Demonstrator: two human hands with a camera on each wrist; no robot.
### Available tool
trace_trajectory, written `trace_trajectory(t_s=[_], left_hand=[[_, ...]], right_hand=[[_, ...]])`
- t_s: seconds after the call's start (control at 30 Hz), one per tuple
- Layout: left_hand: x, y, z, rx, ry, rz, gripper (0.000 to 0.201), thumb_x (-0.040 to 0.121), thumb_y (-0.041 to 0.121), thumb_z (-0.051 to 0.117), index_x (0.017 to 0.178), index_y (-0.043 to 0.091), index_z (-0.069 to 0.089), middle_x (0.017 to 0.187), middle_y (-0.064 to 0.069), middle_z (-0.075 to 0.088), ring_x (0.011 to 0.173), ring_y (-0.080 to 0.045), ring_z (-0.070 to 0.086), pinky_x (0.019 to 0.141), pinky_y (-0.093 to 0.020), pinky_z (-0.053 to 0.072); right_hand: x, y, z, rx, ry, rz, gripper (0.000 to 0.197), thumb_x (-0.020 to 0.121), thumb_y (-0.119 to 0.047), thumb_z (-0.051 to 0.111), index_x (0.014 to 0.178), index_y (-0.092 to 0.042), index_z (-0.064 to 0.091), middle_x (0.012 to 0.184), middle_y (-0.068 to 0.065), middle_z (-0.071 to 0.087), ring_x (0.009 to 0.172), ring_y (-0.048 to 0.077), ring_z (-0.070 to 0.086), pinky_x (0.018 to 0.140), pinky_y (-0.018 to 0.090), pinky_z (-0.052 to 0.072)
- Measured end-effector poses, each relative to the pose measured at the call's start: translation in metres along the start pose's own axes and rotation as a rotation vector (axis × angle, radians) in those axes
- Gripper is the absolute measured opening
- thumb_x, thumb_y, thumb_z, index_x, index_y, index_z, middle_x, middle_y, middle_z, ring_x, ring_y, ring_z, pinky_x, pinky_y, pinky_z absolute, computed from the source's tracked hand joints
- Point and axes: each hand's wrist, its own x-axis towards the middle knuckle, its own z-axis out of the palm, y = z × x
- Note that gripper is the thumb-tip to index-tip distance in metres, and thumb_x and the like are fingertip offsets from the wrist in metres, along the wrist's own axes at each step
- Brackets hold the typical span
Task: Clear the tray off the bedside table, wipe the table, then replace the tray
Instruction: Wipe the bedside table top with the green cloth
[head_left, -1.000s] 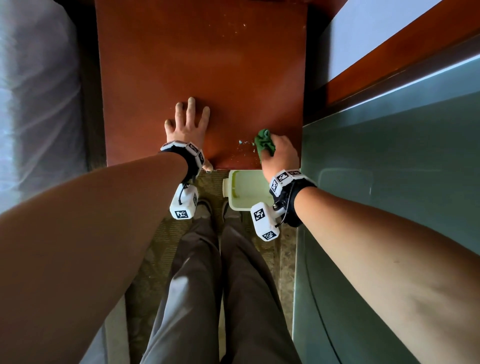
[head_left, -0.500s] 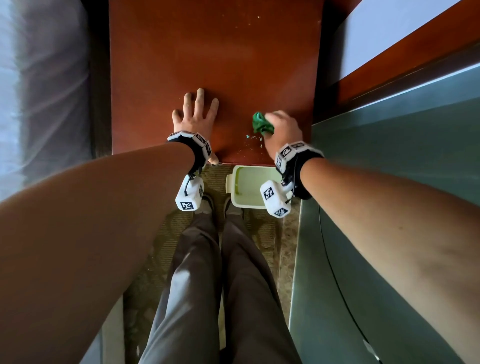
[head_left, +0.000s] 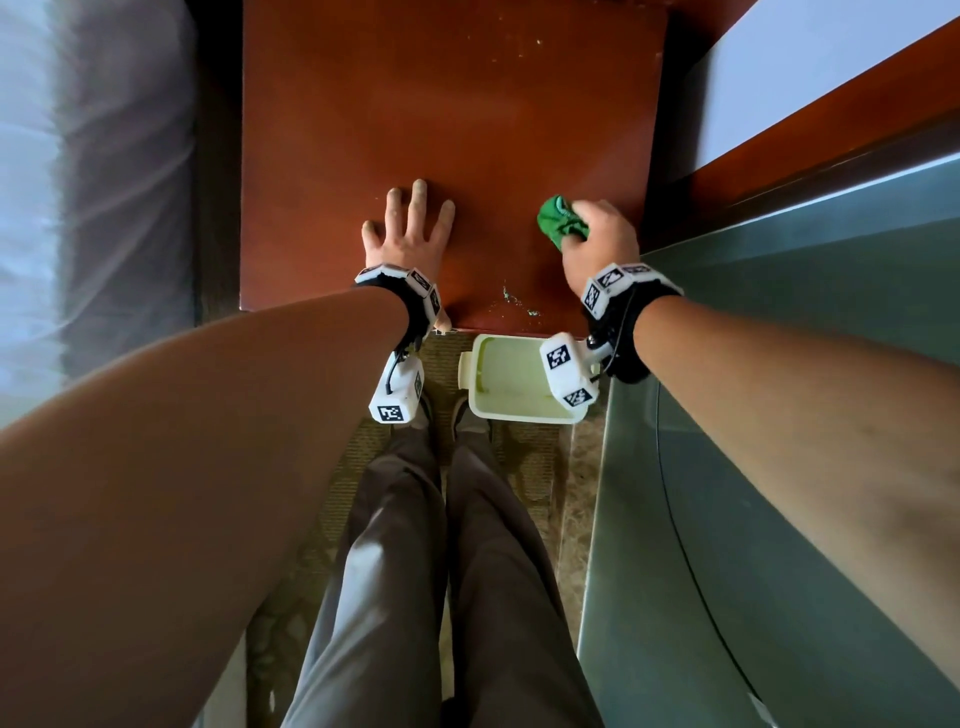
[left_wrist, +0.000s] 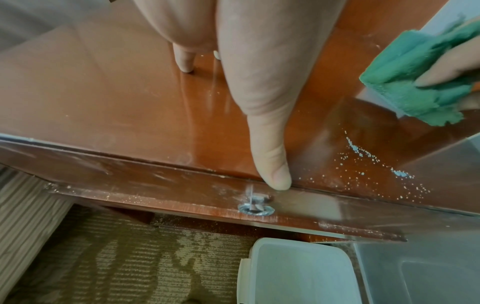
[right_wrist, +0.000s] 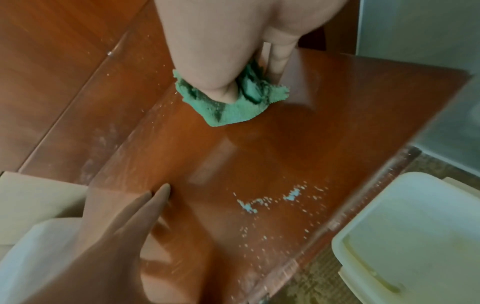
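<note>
Patterned carpet (head_left: 524, 467) underfoot, person's legs in grey trousers (head_left: 415, 571) standing at the table's near edge. Pale tray (head_left: 514, 379) sits on the carpet just below that edge, off the table, to the right of the feet; a glassy grey-green surface (head_left: 779, 467) runs along its right side. Tray looks empty in the right wrist view (right_wrist: 415, 236).

Red-brown wooden table (head_left: 457, 104) fills the middle. Crumbs (head_left: 519, 304), pale and bluish, are scattered near the front edge, between the two hands; clearer in the left wrist view (left_wrist: 376, 164) and right wrist view (right_wrist: 272, 201). A metal knob (left_wrist: 255, 208) shows on the table's front face.

Left hand (head_left: 410, 234) lies flat on the tabletop, fingers straight and spread, holding nothing; thumb (left_wrist: 270, 160) reaches back to the front edge, above the knob.

Right hand (head_left: 602, 244) sits near the table's right edge, a bit farther in than the crumbs. Fingers are curled down around a bunched green cloth (head_left: 561, 221); cloth sticks out past the fingers on the left and far side. Right wrist view shows the cloth (right_wrist: 233, 102) pressed on the wood under the thumb and fingers, frayed edge spilling toward the crumbs but apart from them. Left wrist view shows a fingertip lying over the cloth (left_wrist: 415, 78).

Tray is well apart from both hands, lower down. White bedding (head_left: 78, 182) at far left, wood trim (head_left: 831, 130) at far right.
</note>
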Motion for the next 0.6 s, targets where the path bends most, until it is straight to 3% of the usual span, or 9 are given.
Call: trace_trajectory(t_s=[0.17, 0.3, 0.43, 0.53, 0.6], left_hand=[[0.001, 0.000, -0.001, -0.012, -0.009, -0.009, 0.159, 0.039, 0.059, 0.092, 0.154, 0.026, -0.013, 0.160, -0.010, -0.023, 0.148, -0.037, -0.011, 0.115, -0.061, 0.017], [-0.001, 0.001, -0.002, -0.012, -0.011, -0.015, 0.158, 0.041, 0.059, 0.091, 0.154, 0.026, -0.013, 0.160, -0.009, -0.023, 0.148, -0.037, -0.011, 0.116, -0.060, 0.016], [-0.001, 0.001, -0.002, -0.017, -0.014, -0.012, 0.158, 0.041, 0.058, 0.092, 0.154, 0.026, -0.014, 0.160, -0.009, -0.024, 0.148, -0.037, -0.012, 0.117, -0.060, 0.015], [-0.001, 0.000, -0.002, -0.023, -0.008, -0.014, 0.159, 0.039, 0.058, 0.092, 0.154, 0.026, -0.013, 0.160, -0.010, -0.023, 0.148, -0.037, -0.011, 0.116, -0.060, 0.016], [-0.001, 0.000, -0.002, -0.031, -0.009, -0.013, 0.159, 0.040, 0.057, 0.093, 0.154, 0.026, -0.013, 0.160, -0.009, -0.022, 0.148, -0.037, -0.011, 0.116, -0.061, 0.017]], right_hand=[[0.009, -0.016, 0.013, -0.099, -0.126, -0.070, 0.042, 0.082, -0.005, 0.051, 0.121, -0.015, 0.064, 0.127, 0.001, 0.059, 0.111, 0.026, 0.059, 0.089, 0.027, 0.046], [-0.010, -0.023, 0.028, -0.123, -0.216, -0.231, 0.043, 0.080, -0.005, 0.054, 0.112, -0.028, 0.069, 0.118, -0.009, 0.063, 0.102, 0.024, 0.062, 0.083, 0.030, 0.052], [-0.029, -0.010, 0.032, -0.182, -0.385, -0.311, 0.055, 0.075, -0.008, 0.053, 0.118, -0.041, 0.062, 0.119, -0.009, 0.060, 0.104, 0.022, 0.056, 0.087, 0.033, 0.051], [-0.030, -0.009, 0.023, -0.258, -0.500, -0.425, 0.051, 0.077, -0.003, 0.054, 0.117, -0.033, 0.066, 0.120, -0.012, 0.061, 0.109, 0.022, 0.052, 0.088, 0.033, 0.047], [-0.027, -0.013, 0.019, -0.236, -0.487, -0.440, 0.053, 0.075, 0.000, 0.053, 0.114, -0.032, 0.068, 0.117, -0.014, 0.063, 0.107, 0.021, 0.054, 0.087, 0.034, 0.048]])
